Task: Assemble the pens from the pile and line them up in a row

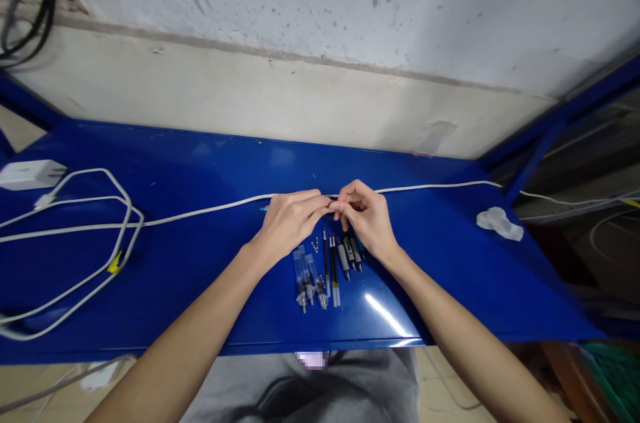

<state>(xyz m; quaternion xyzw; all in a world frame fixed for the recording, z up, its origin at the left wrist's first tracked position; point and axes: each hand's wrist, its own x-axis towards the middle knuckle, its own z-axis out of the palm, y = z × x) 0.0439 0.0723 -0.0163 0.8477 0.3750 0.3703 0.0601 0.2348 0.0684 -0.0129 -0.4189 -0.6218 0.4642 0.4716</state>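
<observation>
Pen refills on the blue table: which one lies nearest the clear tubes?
The leftmost refill; the other two lie close together to its right, nearer the grey grips.

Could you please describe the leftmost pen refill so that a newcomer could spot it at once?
On the blue table, look near the middle of the front edge. There, dark refills lie between the clear barrels and the grey grips. The leftmost refill is the one nearest the barrels, lying slightly apart, whereas the other two lie side by side.
</observation>
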